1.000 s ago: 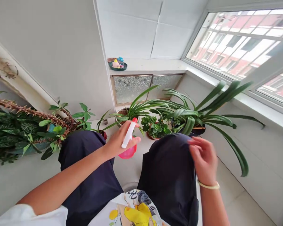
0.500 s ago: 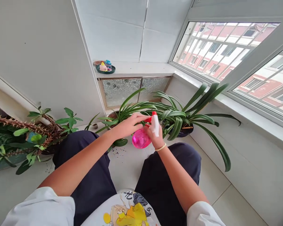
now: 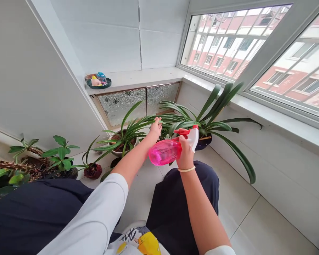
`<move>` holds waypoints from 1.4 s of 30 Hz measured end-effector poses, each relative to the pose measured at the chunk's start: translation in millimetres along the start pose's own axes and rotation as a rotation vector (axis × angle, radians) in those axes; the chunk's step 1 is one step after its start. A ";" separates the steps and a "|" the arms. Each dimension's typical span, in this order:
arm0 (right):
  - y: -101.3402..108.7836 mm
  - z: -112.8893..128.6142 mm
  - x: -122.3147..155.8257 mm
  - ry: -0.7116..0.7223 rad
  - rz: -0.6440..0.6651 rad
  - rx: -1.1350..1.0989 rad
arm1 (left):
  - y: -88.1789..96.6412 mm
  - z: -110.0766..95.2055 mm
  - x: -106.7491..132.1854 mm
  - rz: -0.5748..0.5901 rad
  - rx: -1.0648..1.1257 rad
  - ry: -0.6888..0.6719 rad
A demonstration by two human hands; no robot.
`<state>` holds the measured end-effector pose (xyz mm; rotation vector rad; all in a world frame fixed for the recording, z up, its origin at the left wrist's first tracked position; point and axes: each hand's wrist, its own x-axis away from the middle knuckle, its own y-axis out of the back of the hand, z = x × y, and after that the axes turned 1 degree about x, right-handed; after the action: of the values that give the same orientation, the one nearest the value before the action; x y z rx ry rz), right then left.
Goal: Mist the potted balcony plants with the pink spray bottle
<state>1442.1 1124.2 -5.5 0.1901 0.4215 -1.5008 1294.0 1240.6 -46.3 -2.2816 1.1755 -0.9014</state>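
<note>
My right hand (image 3: 185, 153) grips a pink spray bottle (image 3: 164, 152) with a white and red trigger head, held sideways above my knees and pointing toward the plants. My left hand (image 3: 155, 128) reaches forward with its fingers among the long leaves of a spider plant (image 3: 127, 131) in a brown pot. It touches the leaves; its fingers are partly hidden. A broad-leaved plant (image 3: 210, 118) in a dark pot stands just beyond the bottle.
Potted plants line the floor at left, including a thorny one (image 3: 21, 166) and a small red pot (image 3: 92, 171). A ledge holds a green dish (image 3: 98, 82) with small items. A window (image 3: 255, 46) runs along the right wall above a white sill.
The bottle passed from my left hand to my right. My left hand then left the bottle and went forward into the spider plant's leaves. The view turned right and upward.
</note>
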 end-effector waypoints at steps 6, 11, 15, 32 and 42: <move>-3.5 -0.5 6.9 -0.133 0.195 0.120 | 47.6 2.4 33.2 0.122 0.017 -0.051; -12.8 -21.5 20.9 -0.426 0.455 0.345 | 117.0 -11.9 91.0 0.142 -0.133 0.060; -19.5 -30.8 59.8 -0.433 0.638 0.522 | 160.3 -18.0 136.6 0.121 -0.193 0.106; -38.2 -29.1 128.8 -0.500 0.876 0.402 | 208.1 -11.7 190.7 0.062 -0.019 0.197; -49.4 -28.5 127.0 -0.422 1.008 0.507 | 217.1 -25.4 189.7 0.031 0.037 0.187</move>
<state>1390.9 1014.2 -73.6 0.4001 -0.3816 -0.5830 1237.1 961.1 -95.1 -2.1812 1.2565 -1.1352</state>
